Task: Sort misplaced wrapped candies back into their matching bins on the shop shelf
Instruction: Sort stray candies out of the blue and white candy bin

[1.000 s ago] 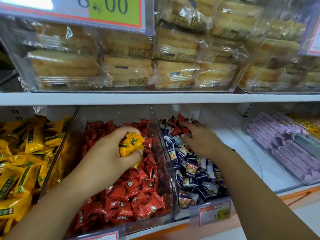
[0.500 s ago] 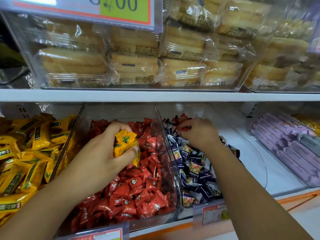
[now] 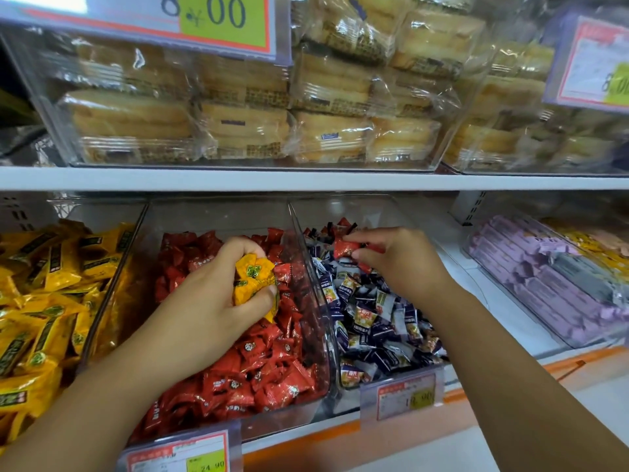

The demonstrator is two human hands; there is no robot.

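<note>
My left hand (image 3: 207,301) hovers over the clear bin of red candies (image 3: 272,366) and clutches several yellow wrapped candies (image 3: 252,279). My right hand (image 3: 405,260) reaches into the neighbouring bin of dark blue and white candies (image 3: 377,325) and pinches a red wrapped candy (image 3: 345,248) between thumb and fingers near the bin's back. A few more red candies lie among the blue ones at the back. At the far left sits the bin of yellow candies (image 3: 44,301).
A clear divider wall (image 3: 316,294) separates the red and blue bins. Price tags (image 3: 405,396) hang at the shelf's front edge. Purple packets (image 3: 544,284) lie in a tray at right. Above, a white shelf (image 3: 306,180) carries clear boxes of wrapped cakes (image 3: 238,107).
My right hand has closed on a red candy at the back of the blue bin and lifted it slightly. My left hand has kept the yellow candies and stayed over the red bin.
</note>
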